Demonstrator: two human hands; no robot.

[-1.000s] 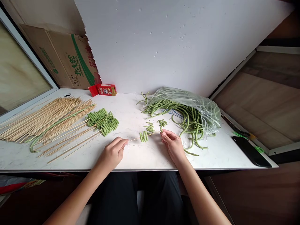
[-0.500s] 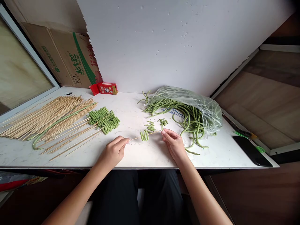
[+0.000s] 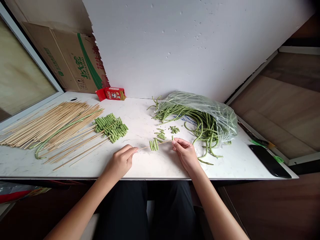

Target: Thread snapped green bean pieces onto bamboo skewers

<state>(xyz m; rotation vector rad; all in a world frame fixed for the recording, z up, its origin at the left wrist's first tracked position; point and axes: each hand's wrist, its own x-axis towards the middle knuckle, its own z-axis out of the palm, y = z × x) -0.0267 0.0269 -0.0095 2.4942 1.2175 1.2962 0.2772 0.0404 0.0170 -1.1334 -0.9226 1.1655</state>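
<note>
As the left hand [image 3: 122, 160] pinches a skewer [image 3: 143, 148], the right hand [image 3: 184, 152] grips a bean piece [image 3: 172, 137] at the skewer's right end.
Over the near middle of the table [image 3: 152, 169], three pieces [image 3: 153, 145] sit on the skewer; filled skewers [image 3: 111, 128] lie left, beans [image 3: 183, 111] far right.

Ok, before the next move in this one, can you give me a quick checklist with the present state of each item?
1. Left grip pinches the skewer at one end: ok.
2. Right grip holds a short bean piece at the skewer's other end: ok.
3. Threaded pieces sit on the skewer between the hands: ok.
4. Skewer tip goes through the held piece: cannot tell, too small and partly behind the fingers.
5. Loose skewers have nothing lying over them: not ok, a long bean lies across them.
6. Phone lies apart from both hands: ok.
</note>
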